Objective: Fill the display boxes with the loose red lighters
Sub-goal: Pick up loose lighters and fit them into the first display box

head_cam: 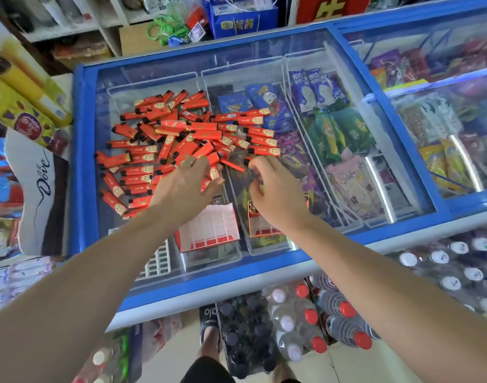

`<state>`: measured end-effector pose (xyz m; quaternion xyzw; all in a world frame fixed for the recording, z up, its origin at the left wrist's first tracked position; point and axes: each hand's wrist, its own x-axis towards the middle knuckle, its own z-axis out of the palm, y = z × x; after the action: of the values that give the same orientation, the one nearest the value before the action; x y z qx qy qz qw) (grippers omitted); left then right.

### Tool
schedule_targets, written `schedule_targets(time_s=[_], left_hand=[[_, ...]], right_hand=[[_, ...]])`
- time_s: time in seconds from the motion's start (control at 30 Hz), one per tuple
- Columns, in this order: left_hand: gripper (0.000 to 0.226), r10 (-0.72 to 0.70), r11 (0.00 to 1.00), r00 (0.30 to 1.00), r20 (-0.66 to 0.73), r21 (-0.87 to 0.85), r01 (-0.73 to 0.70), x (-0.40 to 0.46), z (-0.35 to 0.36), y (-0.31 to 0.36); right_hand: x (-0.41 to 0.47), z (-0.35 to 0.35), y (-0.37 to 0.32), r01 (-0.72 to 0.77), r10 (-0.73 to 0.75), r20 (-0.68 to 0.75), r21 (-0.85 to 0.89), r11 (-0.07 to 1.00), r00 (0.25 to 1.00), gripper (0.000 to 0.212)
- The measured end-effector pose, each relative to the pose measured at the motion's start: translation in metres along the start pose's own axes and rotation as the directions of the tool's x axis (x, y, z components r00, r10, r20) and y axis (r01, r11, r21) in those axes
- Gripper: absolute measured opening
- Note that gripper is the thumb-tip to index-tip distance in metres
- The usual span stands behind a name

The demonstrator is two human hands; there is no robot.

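Nearest the camera, shrink-wrapped bottles with red caps [314, 324] stood on the floor against the front of a blue-framed chest freezer [79, 150], beside a foot in a dark slipper [209, 322]. Both bare forearms reached forward over the freezer's sliding glass lid [333, 87].

On the near part of the glass lay two display boxes. The left one [209, 230] was red with a white divider grid, its slots showing no lighters. The right one [260, 226] was mostly hidden under the right wrist, so its contents could not be told.

Just beyond, the left hand [187, 186], wearing a ring [187, 162], lay palm down on the near edge of the pile, its fingers [212, 186] curled round several red lighters. The right hand [275, 189] hovered at the pile's right edge, its fingers [254, 170] bent inward near a single lighter [232, 165]; whether they pinched it could not be told.

Farther on, the loose red lighters [181, 134] sprawled in a wide heap across the left and middle of the glass, overlapping at all angles. Under the lid, wire baskets held packaged ice creams [328, 134]. At the far left stood yellow boxes [29, 100], and shelves [98, 26] ran along the back.
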<state>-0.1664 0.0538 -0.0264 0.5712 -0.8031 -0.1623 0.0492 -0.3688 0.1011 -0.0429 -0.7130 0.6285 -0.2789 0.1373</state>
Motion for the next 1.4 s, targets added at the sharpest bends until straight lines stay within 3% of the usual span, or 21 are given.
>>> schedule_targets(time_s=[0.17,0.33,0.47,0.67,0.87,0.97,1.17,1.23,1.33,1.4], left_hand=[[0.038,-0.223,0.972,0.971,0.083,0.098,0.215,0.002,-0.02,-0.053],[0.061,-0.271,0.961,0.949,0.16,0.105,0.257,-0.004,-0.026,-0.099],[0.062,-0.245,0.967,0.952,0.18,0.109,0.229,-0.001,-0.022,-0.125],[0.072,-0.054,0.979,0.966,0.253,0.202,0.002,0.013,-0.011,-0.134],[0.073,0.027,0.919,0.947,0.319,0.364,-0.149,0.023,0.004,-0.128],[0.071,0.03,0.907,0.948,0.318,0.391,-0.16,0.026,0.009,-0.126],[0.074,0.045,0.902,0.949,0.313,0.395,-0.173,0.034,0.011,-0.121],[0.071,0.066,0.902,0.945,0.321,0.386,-0.194,0.038,0.011,-0.121],[0.071,0.089,0.891,0.931,0.355,0.389,-0.234,0.043,0.011,-0.121],[0.07,0.107,0.882,0.92,0.377,0.391,-0.263,0.045,0.012,-0.123]], right_hand=[[0.041,0.033,-0.035,0.025,-0.033,0.193,0.044,0.999,0.981,0.028],[0.083,0.074,-0.06,0.111,-0.059,0.403,-0.105,0.988,0.913,0.05],[0.11,0.101,-0.071,0.199,-0.038,0.478,-0.292,0.936,0.878,0.074],[0.133,0.127,-0.072,0.364,-0.075,0.55,-0.438,0.822,0.832,0.058],[0.139,0.136,-0.07,0.34,-0.071,0.507,-0.461,0.82,0.859,0.048],[0.143,0.136,-0.068,0.335,-0.071,0.512,-0.445,0.831,0.856,0.049],[0.148,0.129,-0.062,0.294,-0.09,0.489,-0.358,0.886,0.867,0.026],[0.149,0.126,-0.061,0.188,-0.062,0.414,-0.272,0.944,0.908,0.023],[0.155,0.123,-0.059,-0.034,0.049,0.17,-0.091,0.995,0.984,0.023],[0.164,0.121,-0.053,-0.191,0.193,0.096,-0.028,0.981,0.977,0.029]])
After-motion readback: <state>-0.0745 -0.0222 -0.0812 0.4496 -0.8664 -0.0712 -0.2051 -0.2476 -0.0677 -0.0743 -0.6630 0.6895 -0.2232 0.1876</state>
